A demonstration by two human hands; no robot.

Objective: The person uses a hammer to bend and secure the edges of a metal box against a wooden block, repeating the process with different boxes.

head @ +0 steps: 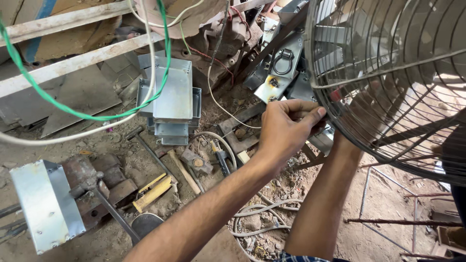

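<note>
A round wire fan guard (388, 58) fills the upper right, with the fan's blades dimly visible behind its wires. My left hand (286, 127) reaches in from the lower left. Its thumb and fingertips are pinched together on the guard's outer rim at the left edge. My right hand (374, 104) comes up from below and sits behind the guard, seen through the wires. Its fingers curl towards the same stretch of rim, next to a small red part (335, 94). What the fingertips pinch is too small to make out.
The ground is dirt, strewn with scrap. A stack of galvanised sheet-metal boxes (170, 97) stands at centre left, another metal box (46, 204) at lower left. A hammer (145, 145), screwdriver (221, 157), green wire (73, 109), white cable (262, 213) and rusty rods (388, 221) lie about.
</note>
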